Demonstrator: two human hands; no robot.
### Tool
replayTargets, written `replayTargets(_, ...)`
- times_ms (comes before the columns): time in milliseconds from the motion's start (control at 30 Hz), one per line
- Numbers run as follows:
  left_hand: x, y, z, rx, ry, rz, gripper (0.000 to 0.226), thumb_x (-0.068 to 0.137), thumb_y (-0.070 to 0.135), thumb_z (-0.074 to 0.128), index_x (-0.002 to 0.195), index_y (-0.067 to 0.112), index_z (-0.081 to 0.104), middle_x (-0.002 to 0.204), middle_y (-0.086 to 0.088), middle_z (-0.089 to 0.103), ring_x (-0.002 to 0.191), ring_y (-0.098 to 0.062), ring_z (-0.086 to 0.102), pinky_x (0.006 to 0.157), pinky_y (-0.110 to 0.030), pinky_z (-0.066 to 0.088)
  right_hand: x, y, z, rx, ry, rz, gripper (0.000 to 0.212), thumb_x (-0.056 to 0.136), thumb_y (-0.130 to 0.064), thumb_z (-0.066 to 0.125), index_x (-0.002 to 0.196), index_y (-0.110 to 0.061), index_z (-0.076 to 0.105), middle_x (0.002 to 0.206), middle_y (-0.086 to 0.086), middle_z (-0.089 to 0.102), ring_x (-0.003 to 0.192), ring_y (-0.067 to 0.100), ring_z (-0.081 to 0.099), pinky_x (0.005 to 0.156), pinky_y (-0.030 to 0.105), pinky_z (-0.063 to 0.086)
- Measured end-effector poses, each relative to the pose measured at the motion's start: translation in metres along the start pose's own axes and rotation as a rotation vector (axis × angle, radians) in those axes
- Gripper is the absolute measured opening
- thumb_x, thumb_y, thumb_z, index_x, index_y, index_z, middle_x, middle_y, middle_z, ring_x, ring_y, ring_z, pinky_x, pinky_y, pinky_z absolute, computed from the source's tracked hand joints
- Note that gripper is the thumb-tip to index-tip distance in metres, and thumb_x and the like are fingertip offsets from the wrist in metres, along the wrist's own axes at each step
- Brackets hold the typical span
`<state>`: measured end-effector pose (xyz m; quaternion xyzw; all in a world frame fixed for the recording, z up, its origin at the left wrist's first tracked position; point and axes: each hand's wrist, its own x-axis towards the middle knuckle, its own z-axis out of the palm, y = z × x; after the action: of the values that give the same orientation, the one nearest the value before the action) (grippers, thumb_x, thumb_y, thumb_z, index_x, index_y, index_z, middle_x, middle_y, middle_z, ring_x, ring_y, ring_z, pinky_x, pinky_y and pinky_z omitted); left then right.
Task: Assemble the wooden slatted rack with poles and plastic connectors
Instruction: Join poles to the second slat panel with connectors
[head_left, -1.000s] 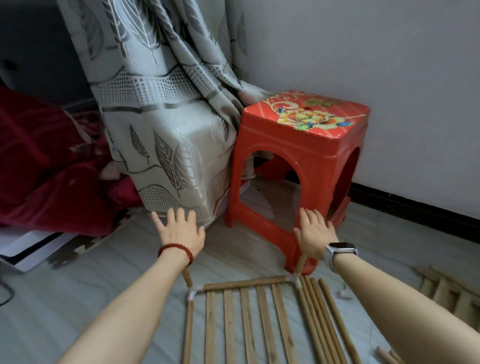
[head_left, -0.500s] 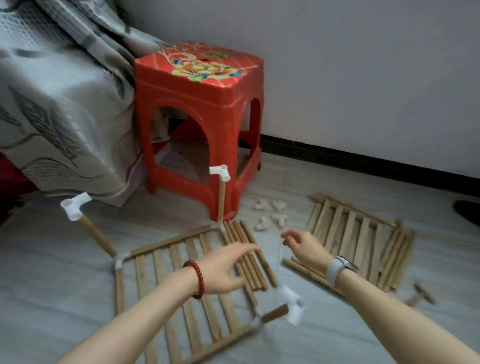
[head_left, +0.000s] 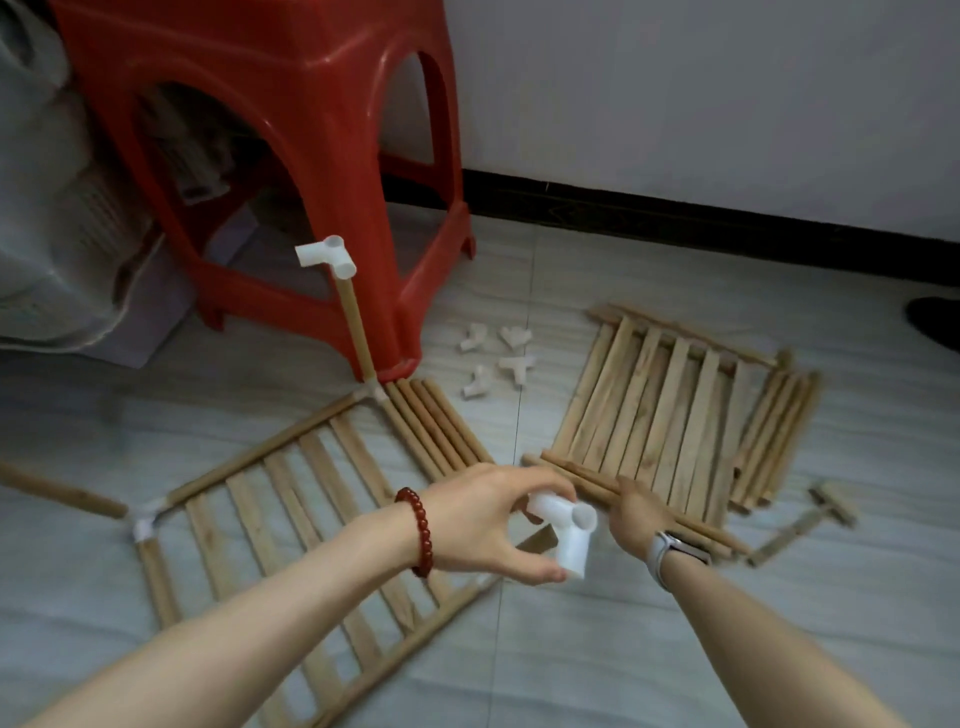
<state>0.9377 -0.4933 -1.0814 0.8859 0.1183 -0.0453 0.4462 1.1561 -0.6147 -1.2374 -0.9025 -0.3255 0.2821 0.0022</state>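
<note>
Pinched between thumb and curled fingers of the left hand (head_left: 483, 525) is a white plastic connector (head_left: 563, 530), which caps a short pole at the near right corner of the slatted panel (head_left: 291, 509) lying on the floor (head_left: 597, 649); the right hand (head_left: 636, 512) is laid on a loose pole (head_left: 670, 519) along the near edge of the second slatted panel (head_left: 660, 415), its fingers curled over the wood, though whether the pole is truly gripped cannot be told. Half a second ago both hands were held above the parts with nothing in them; since then the connector has been taken hold of and the pole reached, so the next joint is judged to be in preparation, the pole probably meant for an open socket of that connector. Taken from largest to smallest, a red stool (head_left: 270, 130) is seen at the far left, the two panels in the middle of the floor, a bundle of poles (head_left: 441, 426) along the first panel's right edge, an upright pole (head_left: 356, 322) topped by another connector (head_left: 327, 257) at its far corner, and four spare connectors (head_left: 493, 358) between the panels. The pole under the held connector is largely hidden by the left hand, the panel's near edge is covered by the forearms, and a dark shape at the right border is cut off and cannot be made out.
</note>
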Motion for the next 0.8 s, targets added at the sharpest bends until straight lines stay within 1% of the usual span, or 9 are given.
replayTargets(67, 0.006, -0.001, 0.004, -0.005, 0.02, 0.025, 0.054, 0.072, 0.04, 0.073, 0.12, 0.028, 0.052, 0.106, 0.011, 0.06, 0.093, -0.005, 0.054, 0.085, -0.03, 0.047, 0.015, 0.004, 0.006, -0.098, -0.038, 0.006, 0.053, 0.096, -0.023, 0.037, 0.146, -0.019, 0.02, 0.148, 0.009, 0.033, 0.133, 0.028, 0.034, 0.106, 0.044, 0.032)
replayTargets(133, 0.007, -0.004, 0.005, -0.022, 0.045, 0.041, 0.054, 0.07, 0.042, 0.068, 0.12, 0.028, 0.052, 0.108, 0.011, 0.061, 0.097, -0.007, 0.056, 0.085, -0.032, 0.047, 0.023, 0.003, 0.013, -0.209, -0.054, -0.015, 0.055, 0.096, -0.029, 0.038, 0.146, -0.022, 0.018, 0.145, 0.008, 0.032, 0.133, 0.029, 0.032, 0.107, 0.049, 0.027)
replayTargets(200, 0.007, -0.007, 0.006, -0.029, 0.057, 0.052, 0.056, 0.069, 0.048, 0.064, 0.12, 0.029, 0.053, 0.108, 0.011, 0.062, 0.098, -0.007, 0.058, 0.085, -0.033, 0.048, 0.027, 0.003, 0.022, -0.277, -0.032, -0.022, 0.049, 0.096, -0.028, 0.039, 0.141, -0.02, 0.024, 0.14, 0.01, 0.034, 0.129, 0.03, 0.033, 0.105, 0.05, 0.029)
replayTargets(300, 0.007, -0.006, 0.005, -0.032, 0.053, 0.054, 0.057, 0.067, 0.052, 0.06, 0.119, 0.028, 0.054, 0.108, 0.012, 0.062, 0.099, -0.006, 0.058, 0.085, -0.033, 0.049, 0.035, 0.003, 0.023, -0.279, 0.003, -0.006, 0.036, 0.095, -0.026, 0.042, 0.13, -0.018, 0.035, 0.134, 0.012, 0.039, 0.125, 0.03, 0.036, 0.099, 0.047, 0.033)
replayTargets(433, 0.008, -0.007, 0.005, -0.036, 0.039, 0.017, 0.054, 0.066, 0.043, 0.067, 0.116, 0.028, 0.055, 0.101, 0.012, 0.062, 0.092, -0.006, 0.058, 0.081, -0.033, 0.049, 0.04, 0.001, 0.014, -0.242, -0.107, -0.043, 0.036, 0.091, -0.033, 0.05, 0.121, -0.015, 0.041, 0.129, 0.012, 0.044, 0.12, 0.03, 0.041, 0.095, 0.044, 0.033)
replayTargets(533, 0.009, -0.007, 0.003, -0.023, -0.012, -0.011, 0.054, 0.068, 0.045, 0.068, 0.118, 0.031, 0.053, 0.103, 0.01, 0.063, 0.094, -0.008, 0.058, 0.082, -0.034, 0.049, 0.032, 0.002, 0.014, -0.21, -0.162, -0.071, 0.033, 0.089, -0.035, 0.052, 0.113, -0.015, 0.043, 0.126, 0.011, 0.047, 0.117, 0.029, 0.044, 0.091, 0.041, 0.033)
replayTargets(633, 0.008, -0.007, 0.001, -0.021, -0.038, -0.016, 0.054, 0.07, 0.044, 0.069, 0.119, 0.032, 0.052, 0.106, 0.011, 0.062, 0.098, -0.009, 0.058, 0.083, -0.036, 0.049, 0.023, 0.002, 0.013, -0.18, -0.208, -0.094, 0.025, 0.086, -0.038, 0.057, 0.098, -0.021, 0.043, 0.116, 0.006, 0.053, 0.108, 0.028, 0.049, 0.084, 0.038, 0.033)
replayTargets(700, 0.008, -0.006, 0.0, -0.022, -0.044, -0.024, 0.054, 0.07, 0.044, 0.069, 0.12, 0.032, 0.052, 0.106, 0.011, 0.063, 0.097, -0.01, 0.058, 0.084, -0.036, 0.048, 0.018, 0.002, 0.01, -0.156, -0.221, -0.109, 0.026, 0.081, -0.04, 0.062, 0.091, -0.026, 0.043, 0.103, 0.001, 0.056, 0.093, 0.026, 0.051, 0.077, 0.034, 0.035)
replayTargets(800, 0.008, -0.005, 0.001, -0.013, -0.032, -0.031, 0.057, 0.067, 0.052, 0.064, 0.119, 0.033, 0.053, 0.108, 0.01, 0.064, 0.098, -0.01, 0.059, 0.084, -0.035, 0.047, 0.01, 0.004, 0.013, -0.105, -0.186, -0.135, 0.022, 0.076, -0.043, 0.062, 0.089, -0.03, 0.049, 0.086, -0.007, 0.054, 0.078, 0.019, 0.048, 0.067, 0.031, 0.034)
